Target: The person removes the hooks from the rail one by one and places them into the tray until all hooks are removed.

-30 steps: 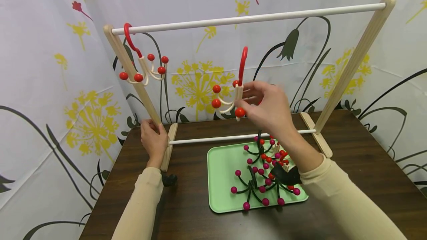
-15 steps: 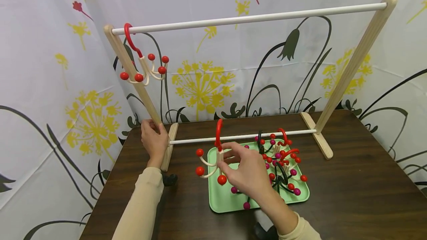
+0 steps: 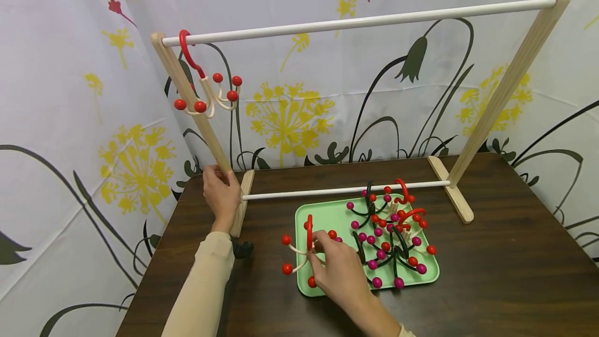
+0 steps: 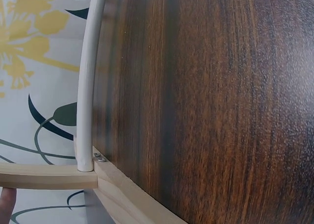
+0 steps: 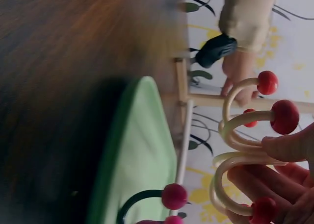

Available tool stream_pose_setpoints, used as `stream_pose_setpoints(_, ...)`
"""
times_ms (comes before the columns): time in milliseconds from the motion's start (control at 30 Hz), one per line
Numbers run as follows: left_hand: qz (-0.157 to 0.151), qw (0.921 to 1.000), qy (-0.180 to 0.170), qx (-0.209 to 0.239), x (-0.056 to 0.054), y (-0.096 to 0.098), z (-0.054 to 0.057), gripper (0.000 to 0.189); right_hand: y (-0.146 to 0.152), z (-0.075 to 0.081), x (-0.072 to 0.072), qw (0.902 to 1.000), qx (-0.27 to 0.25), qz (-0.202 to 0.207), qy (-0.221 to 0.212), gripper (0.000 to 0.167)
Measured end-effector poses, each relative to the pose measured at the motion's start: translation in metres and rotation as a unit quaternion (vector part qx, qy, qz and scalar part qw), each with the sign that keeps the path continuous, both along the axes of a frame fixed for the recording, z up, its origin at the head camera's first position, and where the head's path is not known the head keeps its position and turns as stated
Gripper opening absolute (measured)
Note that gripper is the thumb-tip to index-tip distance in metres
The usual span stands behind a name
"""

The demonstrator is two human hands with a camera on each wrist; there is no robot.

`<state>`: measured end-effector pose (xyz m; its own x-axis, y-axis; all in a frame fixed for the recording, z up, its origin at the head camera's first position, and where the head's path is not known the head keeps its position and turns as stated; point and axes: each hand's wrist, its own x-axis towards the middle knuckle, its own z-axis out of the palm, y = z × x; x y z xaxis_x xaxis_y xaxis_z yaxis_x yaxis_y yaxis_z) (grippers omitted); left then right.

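My right hand (image 3: 343,272) pinches the cream stem of a ball-tipped hook hanger (image 3: 309,235) with a red hook, low over the left part of the green tray (image 3: 303,217). In the right wrist view, thumb and fingers meet at the stem, beside curved cream arms (image 5: 240,118) ending in red balls. My left hand (image 3: 222,196) holds the left wooden post (image 3: 208,137) of a rack near its foot; one fingertip (image 4: 6,204) shows by that post in the left wrist view. A matching red-and-cream hanger (image 3: 209,95) hangs from the left end of the white top bar (image 3: 355,23).
Several black hangers with magenta balls (image 3: 377,282) and more red-hooked ones (image 3: 414,215) crowd the tray's right side. Behind the tray runs the rack's lower white bar (image 3: 346,191). The right post (image 3: 507,87) stands on a wooden foot on the dark table (image 3: 515,274). A patterned curtain hangs behind.
My right hand has lowered the hanger, moving down and left from near the rack's middle to the tray. My left hand stays on the post. The head view has shifted slightly.
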<state>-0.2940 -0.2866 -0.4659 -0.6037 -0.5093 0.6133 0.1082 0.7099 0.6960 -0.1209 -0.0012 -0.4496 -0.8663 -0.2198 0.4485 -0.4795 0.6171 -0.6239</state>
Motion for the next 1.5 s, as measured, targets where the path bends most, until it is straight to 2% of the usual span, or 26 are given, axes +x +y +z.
stream_pose_setpoints(500, -0.001, 0.9999, -0.006, 0.009, -0.001, 0.002, 0.002, 0.025, 0.007, -0.020, -0.001, 0.9980, 0.051, 0.017, -0.033, 0.017)
stream_pose_setpoints(900, -0.008, 0.9999, -0.007, 0.013, 0.001, 0.002, 0.001, 0.024, 0.010, -0.033, 0.002, 0.9963, 0.057, 0.022, -0.060, 0.017)
stream_pose_setpoints(1200, -0.003, 0.9999, -0.007, 0.012, 0.002, 0.001, 0.001, 0.023, 0.011, -0.032, 0.004, 0.9955, 0.055, 0.036, -0.068, 0.019)
stream_pose_setpoints(1333, -0.001, 0.9999, -0.010, 0.011, 0.003, 0.001, 0.001, 0.024, 0.014, -0.028, 0.006, 0.9943, 0.061, 0.050, -0.072, 0.031)
stream_pose_setpoints(1500, -0.003, 0.9998, -0.014, 0.011, 0.002, 0.001, 0.002, 0.024, 0.018, -0.016, 0.007, 0.9910, 0.069, 0.064, -0.095, 0.043)
